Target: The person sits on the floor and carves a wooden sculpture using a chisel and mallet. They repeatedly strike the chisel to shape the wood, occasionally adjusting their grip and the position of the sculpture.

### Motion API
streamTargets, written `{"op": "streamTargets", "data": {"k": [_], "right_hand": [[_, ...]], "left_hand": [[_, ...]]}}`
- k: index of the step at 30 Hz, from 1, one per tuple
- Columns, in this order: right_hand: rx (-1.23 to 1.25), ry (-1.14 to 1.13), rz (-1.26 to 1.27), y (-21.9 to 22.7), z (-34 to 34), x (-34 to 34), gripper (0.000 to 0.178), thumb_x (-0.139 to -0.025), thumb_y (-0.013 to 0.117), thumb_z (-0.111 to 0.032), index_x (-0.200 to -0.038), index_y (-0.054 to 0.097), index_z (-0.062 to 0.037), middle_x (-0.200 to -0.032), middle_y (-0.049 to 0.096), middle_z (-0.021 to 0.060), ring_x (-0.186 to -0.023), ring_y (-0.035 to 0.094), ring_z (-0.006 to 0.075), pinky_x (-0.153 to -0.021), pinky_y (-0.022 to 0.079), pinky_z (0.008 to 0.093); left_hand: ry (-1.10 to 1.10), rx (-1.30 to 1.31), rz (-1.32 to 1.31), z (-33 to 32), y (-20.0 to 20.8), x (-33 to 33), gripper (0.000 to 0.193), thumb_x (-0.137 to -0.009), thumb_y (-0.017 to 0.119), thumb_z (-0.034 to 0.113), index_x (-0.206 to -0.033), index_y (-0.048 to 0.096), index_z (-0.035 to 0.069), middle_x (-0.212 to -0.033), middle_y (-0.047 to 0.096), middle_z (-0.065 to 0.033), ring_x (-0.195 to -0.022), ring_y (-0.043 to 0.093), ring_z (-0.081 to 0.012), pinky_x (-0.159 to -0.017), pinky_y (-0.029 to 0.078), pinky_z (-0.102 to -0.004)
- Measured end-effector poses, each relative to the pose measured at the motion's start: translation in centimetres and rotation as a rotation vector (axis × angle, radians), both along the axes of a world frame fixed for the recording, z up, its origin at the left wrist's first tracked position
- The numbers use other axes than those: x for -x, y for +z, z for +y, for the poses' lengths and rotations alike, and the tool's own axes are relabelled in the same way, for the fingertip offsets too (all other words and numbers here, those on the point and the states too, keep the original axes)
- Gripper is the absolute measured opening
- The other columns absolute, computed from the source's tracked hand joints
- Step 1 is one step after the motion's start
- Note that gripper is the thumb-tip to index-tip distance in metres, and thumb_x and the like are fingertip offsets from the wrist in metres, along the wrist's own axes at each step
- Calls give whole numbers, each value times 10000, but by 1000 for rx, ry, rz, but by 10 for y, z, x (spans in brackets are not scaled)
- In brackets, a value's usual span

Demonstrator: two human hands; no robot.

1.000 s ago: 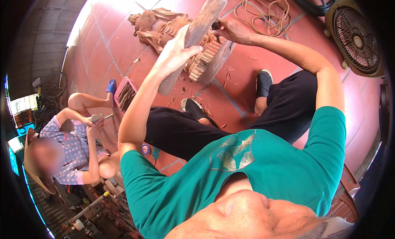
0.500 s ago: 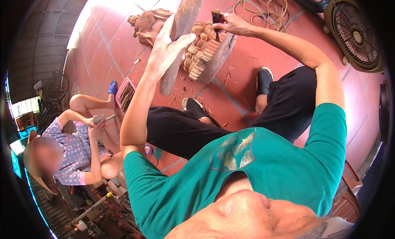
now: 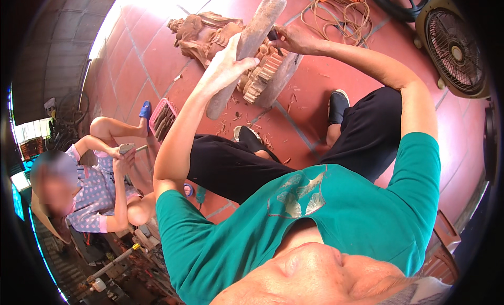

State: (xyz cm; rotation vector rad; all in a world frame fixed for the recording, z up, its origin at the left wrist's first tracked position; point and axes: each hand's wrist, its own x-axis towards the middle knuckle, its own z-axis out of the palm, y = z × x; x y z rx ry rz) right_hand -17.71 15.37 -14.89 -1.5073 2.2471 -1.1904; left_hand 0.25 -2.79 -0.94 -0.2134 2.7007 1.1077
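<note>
My left hand [image 3: 227, 65] is wrapped round a long, flat wooden mallet [image 3: 262, 22], which slants over the work. The fingers of my right hand [image 3: 295, 39] are closed on a chisel [image 3: 272, 34] with a dark handle. The mallet's upper part is at the chisel handle; whether they touch I cannot tell. Below them lies a brown wood carving [image 3: 263, 74] with ribbed and rounded shapes, partly covered by the mallet and my left hand. Its far left end has flowing, folded forms. The chisel's blade is hidden.
Wood chips [image 3: 294, 101] are scattered on the red tile floor [image 3: 310, 116]. An orange cord [image 3: 341, 21] lies at the back, near a standing fan [image 3: 455, 50]. At left a seated person [image 3: 102, 187] holds a phone [image 3: 126, 148], beside a pink basket [image 3: 155, 116] of tools.
The mallet has swung down and right toward the chisel with my left hand. My right hand still holds the chisel, whose handle is now mostly hidden.
</note>
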Motion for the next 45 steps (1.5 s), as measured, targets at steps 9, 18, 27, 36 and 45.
{"op": "streamTargets", "data": {"k": [9, 18, 27, 36, 45], "right_hand": [[48, 54, 16, -13, -2, 6, 414, -948, 680, -380, -1167, 563, -49, -814, 696, 193, -750, 689, 407, -651, 510, 482], [-39, 42, 19, 6, 5, -1, 356, -951, 684, -328, -1111, 612, -19, -797, 692, 184, -775, 686, 387, -674, 517, 453], [-130, 49, -47, 21, 9, -10, 321, -928, 705, -339, -985, 688, -24, -827, 700, 165, -774, 669, 329, -716, 514, 417], [-130, 64, -94, 11, 1, -9, 306, -927, 709, -346, -950, 702, -41, -834, 712, 143, -759, 679, 298, -695, 522, 410], [6, 212, 63, 5, 3, 0, 307, -910, 730, -305, -1000, 600, -42, -784, 657, 155, -744, 665, 343, -665, 509, 449]], "left_hand": [[-57, 116, 66, -8, -22, -3, 902, -889, 728, 370, -1542, 222, 9, -1182, 640, -357, -911, 706, -365, -877, 533, -464], [-91, 84, 107, 2, -9, -13, 802, -864, 720, 270, -1481, 264, 37, -1211, 613, -357, -1126, 628, -483, -968, 486, -520], [-102, 173, 44, 5, -7, -17, 808, -855, 755, 256, -1464, 281, 18, -1222, 611, -371, -1139, 622, -499, -952, 498, -536], [-102, 241, 113, 4, -8, -24, 673, -822, 722, 221, -1336, 342, 13, -1138, 610, -349, -1036, 644, -503, -893, 515, -553], [-94, 320, 89, 2, -12, -20, 727, -825, 746, 271, -1378, 328, 53, -1078, 667, -330, -1025, 659, -503, -900, 518, -557]]}}
